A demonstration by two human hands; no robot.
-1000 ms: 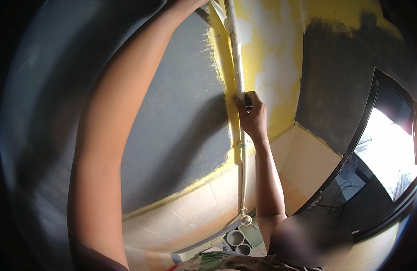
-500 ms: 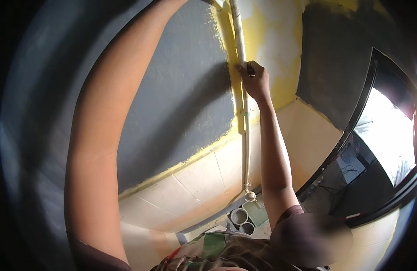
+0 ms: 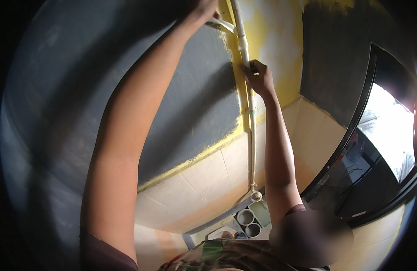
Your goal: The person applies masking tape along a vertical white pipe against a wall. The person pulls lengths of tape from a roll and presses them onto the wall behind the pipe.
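Note:
A slim whitish pipe (image 3: 246, 54) runs up the wall in front of me. At the upper edge my left hand (image 3: 205, 12) is closed on one end of a pale strip, which looks like tape (image 3: 228, 27), drawn taut to the pipe. A wider pale band wraps the pipe just below where the strip meets it. Lower down, my right hand (image 3: 261, 77) grips the pipe, thumb and fingers bent at its side. My left hand's upper part is cut off by the picture's edge.
Behind the pipe, dark grey wall paint (image 3: 190, 95) meets yellow edges. Pale tiles (image 3: 190, 183) cover the wall below. Round pots (image 3: 246, 217) stand low near the pipe's valve (image 3: 256, 196). At right is a black-framed opening (image 3: 370, 86) with bright light.
My left hand has come down and right into view, and the pale strip now shows between it and the pipe. The right hand stays on the pipe; the view has shifted slightly.

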